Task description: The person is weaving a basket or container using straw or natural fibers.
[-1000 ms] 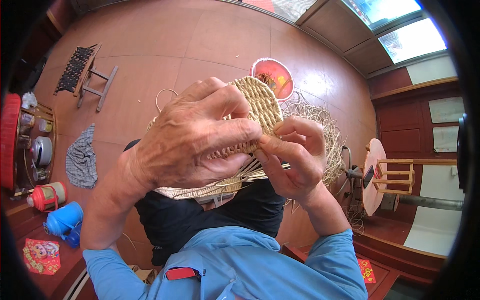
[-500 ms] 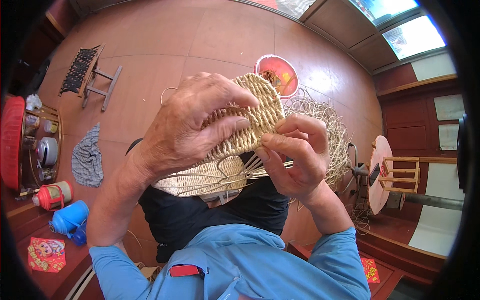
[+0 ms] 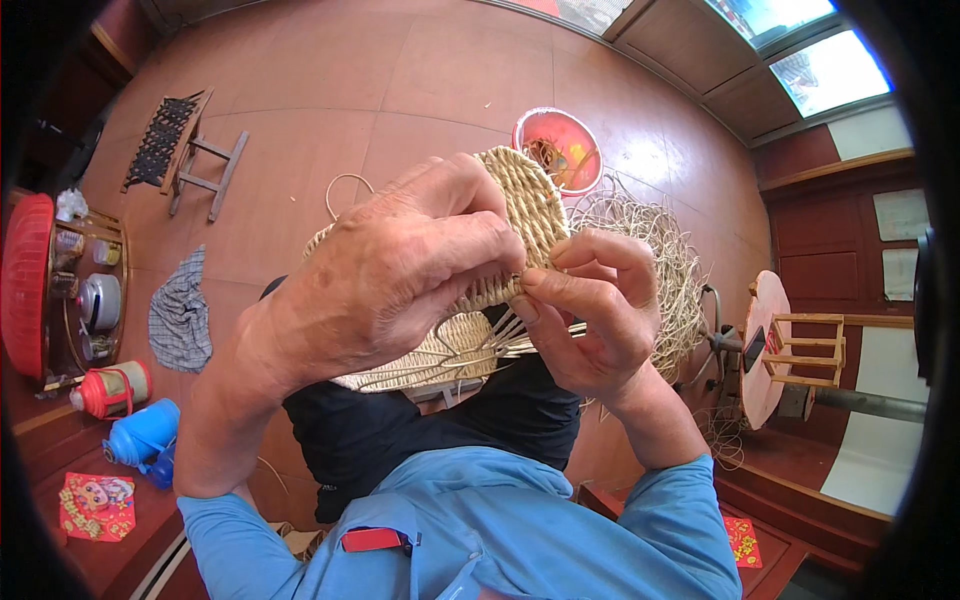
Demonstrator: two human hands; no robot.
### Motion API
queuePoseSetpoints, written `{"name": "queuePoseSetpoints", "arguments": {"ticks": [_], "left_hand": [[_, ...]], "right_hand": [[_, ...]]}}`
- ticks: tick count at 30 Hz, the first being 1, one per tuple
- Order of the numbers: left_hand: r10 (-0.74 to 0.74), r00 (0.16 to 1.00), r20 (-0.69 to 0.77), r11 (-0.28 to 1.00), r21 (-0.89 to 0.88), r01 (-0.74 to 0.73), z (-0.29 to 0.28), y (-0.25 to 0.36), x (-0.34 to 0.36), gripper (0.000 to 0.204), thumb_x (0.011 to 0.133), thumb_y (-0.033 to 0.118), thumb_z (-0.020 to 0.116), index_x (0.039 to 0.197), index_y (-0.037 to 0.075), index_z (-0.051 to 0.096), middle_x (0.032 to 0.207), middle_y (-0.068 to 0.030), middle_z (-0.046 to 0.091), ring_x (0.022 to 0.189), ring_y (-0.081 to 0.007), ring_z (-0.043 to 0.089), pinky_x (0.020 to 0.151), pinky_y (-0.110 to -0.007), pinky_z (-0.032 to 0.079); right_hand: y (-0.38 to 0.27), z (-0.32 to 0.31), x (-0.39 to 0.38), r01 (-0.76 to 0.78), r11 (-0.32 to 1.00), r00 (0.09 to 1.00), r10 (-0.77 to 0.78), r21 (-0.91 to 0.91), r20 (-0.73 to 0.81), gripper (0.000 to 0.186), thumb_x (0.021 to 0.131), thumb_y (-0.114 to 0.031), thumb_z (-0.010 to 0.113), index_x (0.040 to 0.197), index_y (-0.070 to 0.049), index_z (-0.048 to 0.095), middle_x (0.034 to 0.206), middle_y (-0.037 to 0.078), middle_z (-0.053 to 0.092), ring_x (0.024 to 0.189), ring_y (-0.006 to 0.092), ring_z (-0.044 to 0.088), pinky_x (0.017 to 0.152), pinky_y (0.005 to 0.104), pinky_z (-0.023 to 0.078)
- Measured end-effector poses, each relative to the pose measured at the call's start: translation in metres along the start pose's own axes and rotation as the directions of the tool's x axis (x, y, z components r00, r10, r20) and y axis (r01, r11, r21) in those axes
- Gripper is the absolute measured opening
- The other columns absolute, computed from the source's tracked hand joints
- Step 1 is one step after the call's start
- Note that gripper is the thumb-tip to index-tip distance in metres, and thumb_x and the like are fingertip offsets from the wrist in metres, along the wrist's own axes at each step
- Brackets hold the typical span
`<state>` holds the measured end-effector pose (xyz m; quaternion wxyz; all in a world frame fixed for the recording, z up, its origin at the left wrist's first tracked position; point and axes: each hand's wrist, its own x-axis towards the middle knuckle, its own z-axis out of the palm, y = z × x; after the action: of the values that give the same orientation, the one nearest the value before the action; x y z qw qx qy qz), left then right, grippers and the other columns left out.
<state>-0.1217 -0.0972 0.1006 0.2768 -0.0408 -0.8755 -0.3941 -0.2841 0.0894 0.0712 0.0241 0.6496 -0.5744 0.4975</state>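
Observation:
A thick woven straw piece (image 3: 535,195) with a rounded end is held up in front of me, over my lap. My right hand (image 3: 605,310) pinches its near edge between thumb and fingers. Arched across its left part, my left hand (image 3: 385,270) has thumb and fingertips closed at the same edge, beside the right fingertips. Whether a single strand is pinched there too is hidden. Loose straw strands (image 3: 425,370) trail below the edge. Behind them, a second woven straw surface (image 3: 465,335) lies over my knees. A thin cord loop (image 3: 345,180) arcs out beyond my left hand.
A tangled heap of straw cord (image 3: 650,265) lies on the floor to the right, near a red basin (image 3: 585,130). At far left stands a small stool (image 3: 165,145). A checked cloth (image 3: 180,315), blue jug (image 3: 140,435) and red-lidded container (image 3: 105,390) sit at left.
My left hand has shifted right and its parted thumb and fingers have closed at the edge. The cord loop at left stands out wider. My right hand keeps its pinch.

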Motion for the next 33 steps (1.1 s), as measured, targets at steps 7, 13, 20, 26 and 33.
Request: {"name": "queuePoseSetpoints", "arguments": {"ticks": [7, 13, 20, 26, 33], "left_hand": [[-0.236, 0.97, -0.051, 0.964, -0.135, 0.227, 0.008, 0.008, 0.005, 0.047, 0.089, -0.008, 0.08, 0.133, 0.009, 0.079, 0.097, -0.0088, 0.072, 0.087, -0.0273, 0.073, 0.08, -0.035, 0.059], [0.106, 0.985, -0.137, 0.972, 0.222, -0.074, 0.017, 0.008, -0.005, 0.056, 0.09, -0.01, 0.079, 0.143, 0.008, 0.074, 0.1, -0.0076, 0.077, 0.088, -0.0202, 0.075, 0.083, -0.034, 0.061], [-0.174, 0.947, -0.27, 0.978, 0.064, 0.198, 0.014, 0.006, -0.02, 0.059, 0.091, -0.012, 0.078, 0.146, 0.009, 0.072, 0.102, -0.0077, 0.077, 0.094, -0.0178, 0.076, 0.084, -0.034, 0.062], [0.125, 0.98, -0.157, 0.922, 0.383, -0.056, 0.017, -0.01, -0.006, 0.053, 0.088, -0.009, 0.079, 0.138, 0.007, 0.075, 0.116, -0.0148, 0.081, 0.096, -0.032, 0.079, 0.087, -0.042, 0.065], [0.072, 0.92, -0.386, 0.936, 0.344, 0.071, 0.06, 0.025, -0.058, 0.052, 0.09, -0.011, 0.071, 0.141, -0.002, 0.068, 0.131, -0.0191, 0.074, 0.126, -0.0383, 0.072, 0.107, -0.047, 0.059]], "right_hand": [[0.003, 0.0, -0.001, 0.009, 1.0, 1.0, -0.009, -0.024, 0.003, 0.029, 0.085, 0.011, 0.088, 0.11, -0.001, 0.079, 0.122, 0.012, 0.058, 0.09, 0.0124, 0.072, 0.069, 0.0266, 0.067], [0.009, 0.003, 0.006, 0.017, 1.0, 0.999, -0.016, 0.011, -0.036, 0.032, 0.086, 0.011, 0.088, 0.113, -0.002, 0.078, 0.121, 0.012, 0.059, 0.09, 0.0131, 0.072, 0.07, 0.0287, 0.065], [0.009, 0.0, 0.018, 0.059, 0.996, 0.998, -0.057, -0.07, 0.038, 0.033, 0.087, 0.008, 0.087, 0.118, -0.002, 0.079, 0.118, 0.012, 0.061, 0.086, 0.0143, 0.072, 0.068, 0.0301, 0.063], [0.015, 0.008, 0.026, -0.011, 0.995, 0.999, 0.014, -0.098, 0.031, 0.033, 0.087, 0.005, 0.088, 0.116, -0.005, 0.08, 0.116, 0.009, 0.062, 0.075, 0.012, 0.066, 0.058, 0.0293, 0.052], [0.029, 0.012, 0.032, -0.079, 0.992, 0.996, 0.082, -0.095, 0.028, 0.022, 0.09, -0.008, 0.09, 0.11, -0.008, 0.081, 0.111, 0.008, 0.065, 0.067, 0.0107, 0.056, 0.057, 0.0293, 0.049]]}}
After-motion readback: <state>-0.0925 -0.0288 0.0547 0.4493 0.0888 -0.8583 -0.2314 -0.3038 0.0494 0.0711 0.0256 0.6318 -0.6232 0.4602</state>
